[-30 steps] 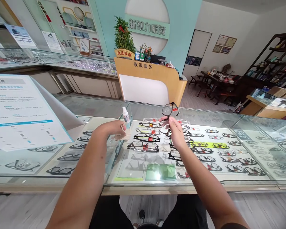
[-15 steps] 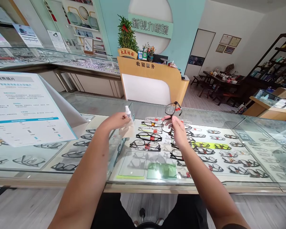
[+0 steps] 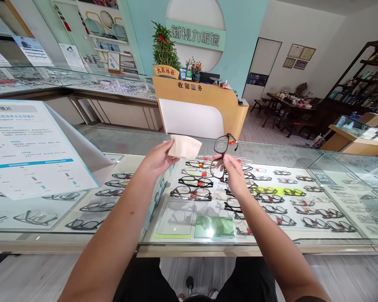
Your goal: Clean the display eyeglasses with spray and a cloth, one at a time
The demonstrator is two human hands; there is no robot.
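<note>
Above the glass counter, my left hand pinches a pale cloth that spreads out to the right of the fingers. My right hand grips a dark-framed pair of glasses near its middle, held on end with one lens above the other. A small gap separates the cloth from the glasses. Rows of other glasses lie beneath the glass top. The white spray bottle is not visible now; my left hand and the cloth cover the area where it was.
A large printed card stands on the counter at the left. A green sheet lies near the front edge. Beyond the glass counter is a wooden reception desk with a plant.
My left hand has risen and moved slightly right, with the cloth now lifted and spread. The bottle has gone from sight. My right hand still holds the glasses in nearly the same place.
</note>
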